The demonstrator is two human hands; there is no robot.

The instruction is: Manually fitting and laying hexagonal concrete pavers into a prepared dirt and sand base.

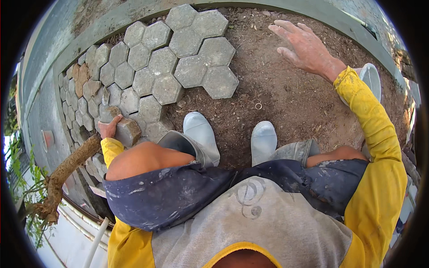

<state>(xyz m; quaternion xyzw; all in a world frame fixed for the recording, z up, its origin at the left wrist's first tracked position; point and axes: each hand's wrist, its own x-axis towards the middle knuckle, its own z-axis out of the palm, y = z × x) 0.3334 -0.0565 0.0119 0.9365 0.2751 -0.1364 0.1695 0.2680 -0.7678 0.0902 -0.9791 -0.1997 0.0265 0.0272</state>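
At the left, beside my bent knee, my left hand (pixel 108 128) grips a thick concrete paving stone (pixel 128 132) by its edge. Dried earth clings to its brownish top, and it lies over the laid pavers; my knee hides part of it. My right hand (pixel 308 50) is held out at the upper right above bare soil, fingers spread, with nothing in it. Grey hexagonal-lobed pavers (pixel 203 67) fit together across the upper left. A small stone piece (pixel 106 96) sits on them near my left hand.
My white boots (pixel 200 136) stand on brown soil (pixel 250 85), where a small ring (pixel 258 106) lies. A white bucket (pixel 370 81) is beside my right forearm. A concrete curb (pixel 263 10) borders the far side. A rough tree trunk (pixel 62 174) rises at the left.
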